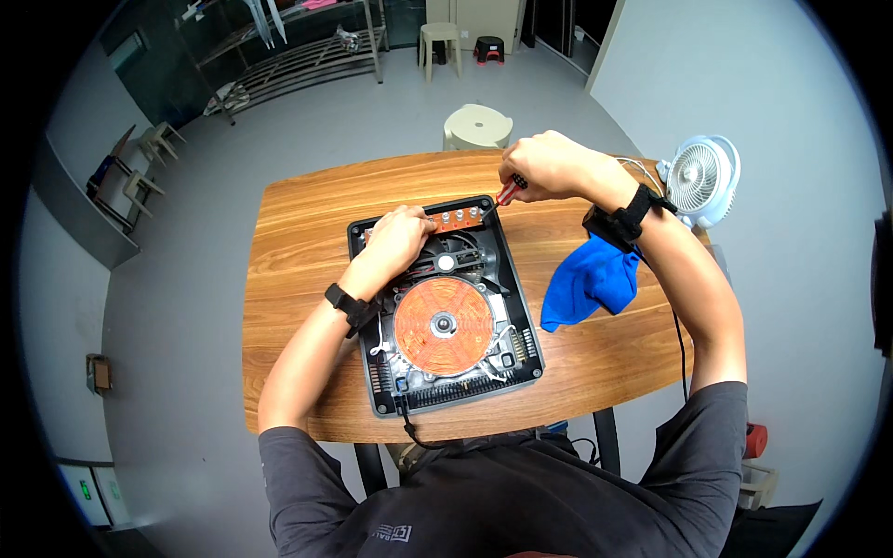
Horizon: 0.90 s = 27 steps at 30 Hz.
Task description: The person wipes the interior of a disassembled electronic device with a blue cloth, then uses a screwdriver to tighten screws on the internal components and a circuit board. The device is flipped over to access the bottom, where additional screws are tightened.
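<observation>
An opened black appliance housing (517, 353) lies on the wooden table, with a round copper coil (423, 316) and a dark cooling fan (465, 256) inside. My left hand (395, 242), fingers curled, grips the orange circuit board (456, 220) along the housing's far end, covering part of it. My right hand (551, 166) is closed round a red-handled screwdriver (508, 191), whose shaft points down to the board's right end, by the housing's corner. Whether its tip touches a screw I cannot tell.
A crumpled blue cloth (586, 284) lies right of the housing on the table (298, 214). A white fan (698, 177) stands at the back right. Cream stools (477, 126), a metal rack (298, 65) and walls surround the table. A black cable (409, 428) hangs over the near edge.
</observation>
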Motion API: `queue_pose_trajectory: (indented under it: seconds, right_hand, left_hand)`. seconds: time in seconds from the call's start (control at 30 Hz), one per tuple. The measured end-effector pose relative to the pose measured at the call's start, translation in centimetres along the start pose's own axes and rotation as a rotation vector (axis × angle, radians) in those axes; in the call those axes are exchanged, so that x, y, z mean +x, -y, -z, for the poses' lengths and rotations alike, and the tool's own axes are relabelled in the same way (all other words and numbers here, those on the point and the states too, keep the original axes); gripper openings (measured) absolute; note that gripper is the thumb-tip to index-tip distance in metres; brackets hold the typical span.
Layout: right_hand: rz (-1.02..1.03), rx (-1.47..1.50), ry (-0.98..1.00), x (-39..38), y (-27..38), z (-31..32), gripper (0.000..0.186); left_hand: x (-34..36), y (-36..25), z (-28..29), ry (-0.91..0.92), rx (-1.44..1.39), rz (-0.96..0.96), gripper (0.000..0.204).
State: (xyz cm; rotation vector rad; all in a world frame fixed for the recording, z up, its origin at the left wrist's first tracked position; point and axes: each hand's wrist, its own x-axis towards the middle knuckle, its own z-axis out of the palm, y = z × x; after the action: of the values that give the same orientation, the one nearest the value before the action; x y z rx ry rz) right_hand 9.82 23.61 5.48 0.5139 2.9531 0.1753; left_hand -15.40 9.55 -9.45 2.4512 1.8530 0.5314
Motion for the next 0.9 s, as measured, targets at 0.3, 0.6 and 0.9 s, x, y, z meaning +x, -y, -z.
queue_pose_trajectory:
  seconds: [0.3,0.6,0.9]
  right_hand:
    - [0.003,-0.013,0.030,0.6,0.6,0.5,0.024]
    - [0.033,0.186,0.028,2.8,1.1,1.9,0.039]
    - [-0.022,0.302,-0.021,2.5,0.6,2.3,0.030]
  left_hand:
    - [0.0,0.2,-0.2,-0.004,0.006,-0.009,0.024]
    - [-0.4,0.2,-0.2,0.000,0.027,0.012,0.025]
    - [0.0,-0.2,-0.1,0.010,0.012,0.002,0.025]
